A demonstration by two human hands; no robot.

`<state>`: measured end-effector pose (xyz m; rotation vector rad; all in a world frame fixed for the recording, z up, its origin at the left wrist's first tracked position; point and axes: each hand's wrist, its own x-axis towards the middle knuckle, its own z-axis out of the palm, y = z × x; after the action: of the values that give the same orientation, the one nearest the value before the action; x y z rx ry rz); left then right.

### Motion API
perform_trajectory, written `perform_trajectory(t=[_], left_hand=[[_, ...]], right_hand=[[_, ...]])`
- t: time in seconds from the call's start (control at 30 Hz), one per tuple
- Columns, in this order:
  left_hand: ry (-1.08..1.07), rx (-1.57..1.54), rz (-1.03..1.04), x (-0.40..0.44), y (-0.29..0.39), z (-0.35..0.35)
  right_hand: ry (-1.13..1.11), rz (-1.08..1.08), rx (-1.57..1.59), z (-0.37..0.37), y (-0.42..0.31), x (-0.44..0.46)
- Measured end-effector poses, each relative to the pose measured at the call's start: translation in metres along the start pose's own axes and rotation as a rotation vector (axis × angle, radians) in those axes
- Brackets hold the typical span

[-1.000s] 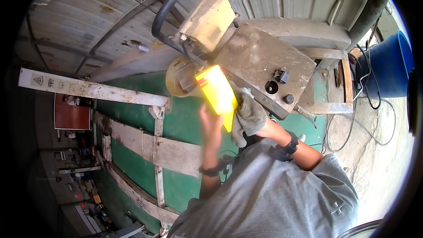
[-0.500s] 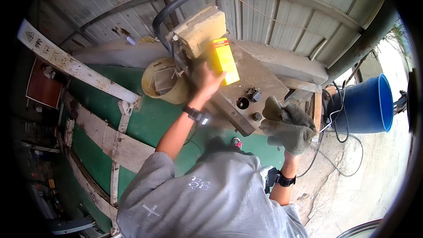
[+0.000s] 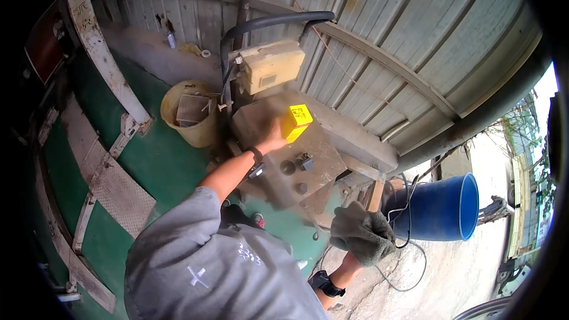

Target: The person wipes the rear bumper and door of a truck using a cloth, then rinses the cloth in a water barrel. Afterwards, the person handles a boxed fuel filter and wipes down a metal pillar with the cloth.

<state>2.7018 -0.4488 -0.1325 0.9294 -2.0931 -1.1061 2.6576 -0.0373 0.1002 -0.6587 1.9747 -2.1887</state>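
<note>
My left hand (image 3: 272,138) is closed around the side of a small yellow box (image 3: 295,123) with a red stripe and dark print. The box is at the far part of a worn brown metal tabletop (image 3: 323,169); whether its base touches the top I cannot tell. Near that hand, the tabletop has a round dark hole (image 3: 287,168), a small black fitting (image 3: 304,161) and a dark knob (image 3: 301,188). A crumpled grey rag (image 3: 363,232) is bunched in my right hand (image 3: 351,262). The rag hides most of the fingers.
A beige box-shaped housing (image 3: 272,68) with a black hose (image 3: 272,22) stands behind the tabletop. Left of it is a cream bucket (image 3: 198,133) holding scraps. A blue barrel (image 3: 435,208) with loose cables lies at right. A white steel beam (image 3: 104,41) rises at left.
My view has swung, so most things appear shifted left. The yellow box now shows its end face upward and sits away from the beige housing. The rag has moved lower in view with my right hand.
</note>
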Motion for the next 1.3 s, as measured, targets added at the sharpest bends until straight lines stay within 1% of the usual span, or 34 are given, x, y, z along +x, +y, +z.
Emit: perform_trajectory(t=[0.03, 0.1, 0.13, 0.2, 0.27, 0.33, 0.37, 0.4, 0.43, 0.47, 0.5, 0.53, 0.57, 0.6, 0.63, 0.67, 0.73, 0.8, 0.83, 0.87, 0.93, 1.03, 1.13, 1.17, 1.27, 1.3], left_hand=[[-0.009, 0.015, 0.019, 0.0, -0.009, -0.001], [-0.037, 0.053, 0.078, 0.001, -0.031, -0.002], [-0.058, 0.081, 0.116, -0.003, -0.03, -0.014], [-0.139, 0.186, -0.085, -0.013, -0.011, -0.038], [-0.036, 0.268, -0.038, -0.02, -0.019, -0.046], [-0.097, 0.239, -0.041, -0.043, 0.015, -0.076], [-0.066, 0.237, 0.013, -0.064, 0.038, -0.088], [-0.027, 0.159, 0.095, -0.085, 0.047, -0.092], [-0.066, 0.075, 0.131, -0.109, 0.063, -0.103], [-0.137, 0.003, 0.109, -0.14, 0.094, -0.122], [-0.149, 0.015, 0.231, -0.169, 0.105, -0.134], [-0.188, 0.064, 0.3, -0.197, 0.117, -0.145], [-0.246, 0.111, 0.306, -0.229, 0.13, -0.157], [-0.288, 0.085, 0.33, -0.26, 0.131, -0.164], [-0.34, 0.1, 0.234, -0.293, 0.135, -0.172], [-0.393, 0.188, 0.182, -0.322, 0.131, -0.176], [-0.625, 0.325, -0.007, -0.378, 0.134, -0.193], [-0.615, 0.197, -0.03, -0.438, 0.134, -0.207], [-0.497, 0.013, 0.104, -0.47, 0.13, -0.211], [-0.386, -0.074, 0.115, -0.495, 0.137, -0.215], [-0.275, -0.128, 0.083, -0.535, 0.16, -0.244], [-0.052, -0.042, -0.153, -0.591, 0.173, -0.267], [0.315, -0.01, -0.015, -0.638, 0.17, -0.267], [0.342, 0.105, 0.022, -0.65, 0.163, -0.269], [0.53, -0.22, -0.268, -0.68, 0.152, -0.289], [0.781, -0.084, -0.192, -0.69, 0.144, -0.284]], right_hand=[[-0.03, -0.037, -0.042, 0.004, 0.001, 0.0], [-0.102, -0.319, -0.228, 0.003, 0.033, 0.005], [-0.1, -0.239, -0.116, 0.011, 0.033, 0.01], [-0.085, -0.045, 0.104, 0.027, 0.035, 0.005], [-0.156, -0.051, 0.125, 0.033, 0.037, -0.008], [-0.231, -0.078, 0.139, 0.039, 0.036, -0.019], [-0.265, -0.084, 0.147, 0.042, 0.037, -0.026], [-0.293, -0.094, 0.157, 0.048, 0.036, -0.033], [-0.326, -0.103, 0.167, 0.054, 0.035, -0.04], [-0.356, -0.113, 0.178, 0.061, 0.034, -0.047], [-0.39, -0.123, 0.189, 0.069, 0.033, -0.057], [-0.421, -0.13, 0.197, 0.077, 0.033, -0.067], [-0.455, -0.138, 0.209, 0.087, 0.032, -0.077], [-0.489, -0.15, 0.225, 0.096, 0.031, -0.087], [-0.531, -0.156, 0.234, 0.106, 0.03, -0.101], [-0.576, -0.156, 0.244, 0.114, 0.028, -0.115], [-0.671, -0.148, 0.269, 0.131, 0.022, -0.148], [-0.772, -0.131, 0.3, 0.148, 0.014, -0.185], [-0.826, -0.127, 0.316, 0.155, 0.011, -0.207], [-0.885, -0.12, 0.334, 0.164, 0.008, -0.226], [-1.015, -0.111, 0.374, 0.186, 0.002, -0.27], [-1.197, -0.111, 0.451, 0.217, -0.015, -0.333], [-1.346, -0.12, 0.521, 0.243, -0.03, -0.383], [-1.388, -0.121, 0.538, 0.249, -0.035, -0.397], [-1.484, -0.13, 0.592, 0.266, -0.048, -0.436], [-1.508, -0.131, 0.606, 0.271, -0.05, -0.447]])
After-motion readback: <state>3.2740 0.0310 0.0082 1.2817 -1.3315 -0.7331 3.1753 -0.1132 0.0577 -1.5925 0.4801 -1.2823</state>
